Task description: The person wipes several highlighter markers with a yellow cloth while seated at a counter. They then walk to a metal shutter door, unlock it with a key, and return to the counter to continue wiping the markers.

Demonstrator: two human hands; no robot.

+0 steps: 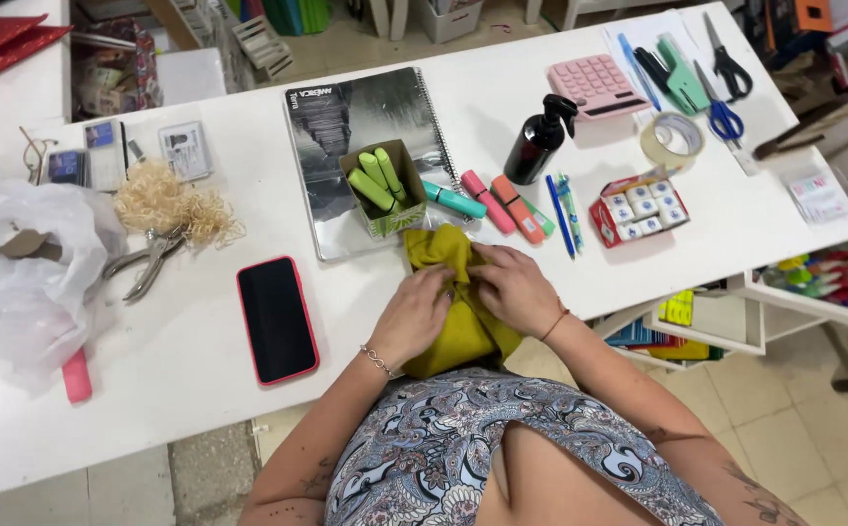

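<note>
A mustard-yellow cloth bag (pixel 448 253) lies at the near edge of the white table (pixel 200 360), hanging partly over it. My left hand (pixel 412 317) presses and grips its left side. My right hand (pixel 512 288) pinches the fabric near the bag's middle, fingers curled into the folds. Just beyond the bag stands a small open green box (pixel 387 216) holding several light-green highlighters (pixel 373 180), resting on a grey spiral notebook (pixel 346 127).
A red-cased phone (pixel 276 319) lies left of my hands. Pliers (pixel 147 261) and straw-like filler (pixel 166 205) sit further left beside a white plastic bag (pixel 20 282). Markers (pixel 502 203), pens, a black pump bottle (pixel 539 141), tape roll (pixel 672 141), pink calculator (pixel 594 86) and scissors (pixel 726 73) lie to the right.
</note>
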